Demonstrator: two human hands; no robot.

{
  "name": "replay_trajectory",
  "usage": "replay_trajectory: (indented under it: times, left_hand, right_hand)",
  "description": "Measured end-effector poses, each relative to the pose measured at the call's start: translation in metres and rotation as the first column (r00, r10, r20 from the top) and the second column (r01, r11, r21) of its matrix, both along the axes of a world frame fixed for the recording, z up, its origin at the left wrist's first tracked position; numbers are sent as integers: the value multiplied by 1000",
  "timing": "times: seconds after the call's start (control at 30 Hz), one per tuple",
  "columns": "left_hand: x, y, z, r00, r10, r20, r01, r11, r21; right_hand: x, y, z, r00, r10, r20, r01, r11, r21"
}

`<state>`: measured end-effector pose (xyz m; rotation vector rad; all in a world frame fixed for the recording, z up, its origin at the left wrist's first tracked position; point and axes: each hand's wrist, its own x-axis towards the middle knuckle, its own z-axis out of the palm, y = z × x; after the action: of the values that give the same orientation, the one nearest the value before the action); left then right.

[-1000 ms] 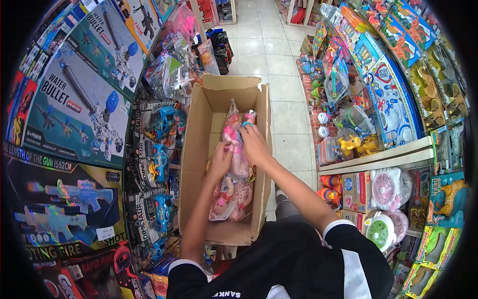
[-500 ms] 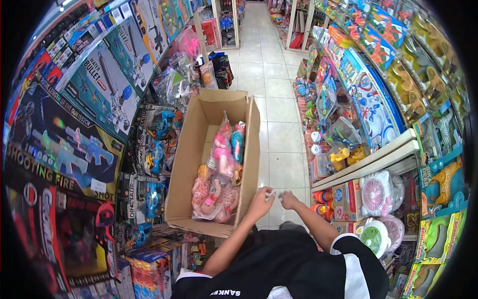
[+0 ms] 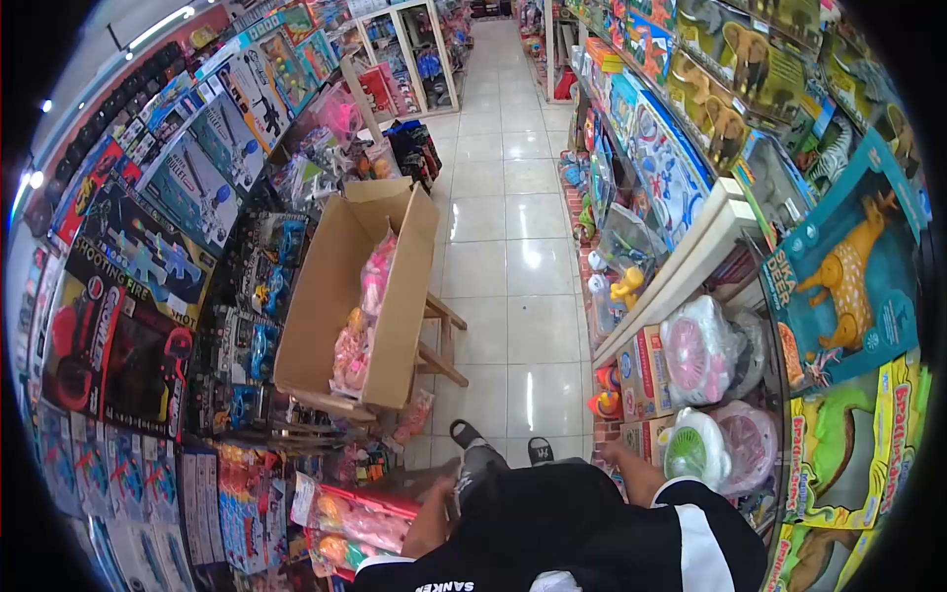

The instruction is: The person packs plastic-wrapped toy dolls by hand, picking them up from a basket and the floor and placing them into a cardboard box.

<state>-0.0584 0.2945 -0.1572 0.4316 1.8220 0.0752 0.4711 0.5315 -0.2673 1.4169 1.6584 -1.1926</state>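
Observation:
My left hand (image 3: pixel 443 489) hangs low beside my left leg, close to pink doll packages (image 3: pixel 370 525) at the lower left. Its fingers are blurred and mostly hidden. Down at my right side is my right hand (image 3: pixel 616 457), near the brick-edged shelf base and a boxed fan; its fingers do not show clearly. Neither hand touches the open cardboard box (image 3: pixel 402 340), which stands tilted in view on a wooden stool (image 3: pixel 442 360). Inside the box lie several bagged dolls (image 3: pixel 353 345) in pink clothing.
Shelves of boxed toy guns (image 3: pixel 138 247) line the left. On the right are wrapped fans (image 3: pixel 697 350), a boxed toy deer (image 3: pixel 843 281) and other animal toys. A tiled aisle (image 3: pixel 508 266) runs ahead. A bagged doll (image 3: pixel 412 419) is beneath the box.
Both hands have dropped from in front of my body to my sides. My view has shifted back from the box, so the stool, my sandals and the lower-left doll packages now show.

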Motion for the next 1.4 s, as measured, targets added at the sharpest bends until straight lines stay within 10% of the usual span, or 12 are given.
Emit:
replay_trajectory:
  times: [0.07, 0.23, 0.3, 0.33, 0.37, 0.4, 0.47, 0.87, 1.0, 1.07, 1.27, 1.4]
  left_hand:
    - [8, -37, -5, 987, -121, 109, 115, 991, 63]
    - [23, -42, -13, 971, -173, 166, 121, 951, 285]
    - [44, -26, 2, 969, 247, 24, -248, 961, 121]
    - [51, -25, 6, 969, 244, 24, -246, 961, 123]
    - [58, -26, 8, 970, 242, 39, -245, 954, 176]
    - [65, -29, 10, 970, 238, 55, -245, 943, 227]
    - [79, -35, 10, 967, 238, 91, -253, 941, 225]
    - [162, -166, -29, 983, -185, -18, 181, 931, 316]
    - [175, -207, -20, 962, -272, 3, 259, 917, 303]
    - [183, -237, -31, 948, -318, 15, 301, 910, 285]
    - [177, -312, -45, 982, -134, 130, 109, 978, 179]
    - [169, -365, -13, 915, 382, 131, -386, 922, 5]
  right_hand:
    - [-52, -13, 92, 905, -421, 57, 424, 905, -47]
    - [-38, -25, 67, 934, -353, 58, 355, 934, -41]
    - [-42, -17, 75, 959, -276, 68, 280, 959, -45]
    - [-49, -11, 89, 939, 343, -34, -342, 939, 33]
    - [-56, -10, 101, 547, 834, -66, -820, 550, 155]
    - [-64, -14, 108, 549, 834, -62, -820, 551, 155]
    - [-75, -28, 118, 987, -160, -16, 161, 980, 115]
    - [-29, -184, 124, 983, -165, -79, 180, 942, 282]
    - [35, -263, 73, 956, 284, -76, -249, 919, 306]
    - [20, -297, 140, 919, -391, 53, 394, 915, -85]
    - [41, -335, 149, 939, -296, 174, 323, 933, -161]
    - [56, -347, 139, 960, -262, 103, 273, 955, -117]
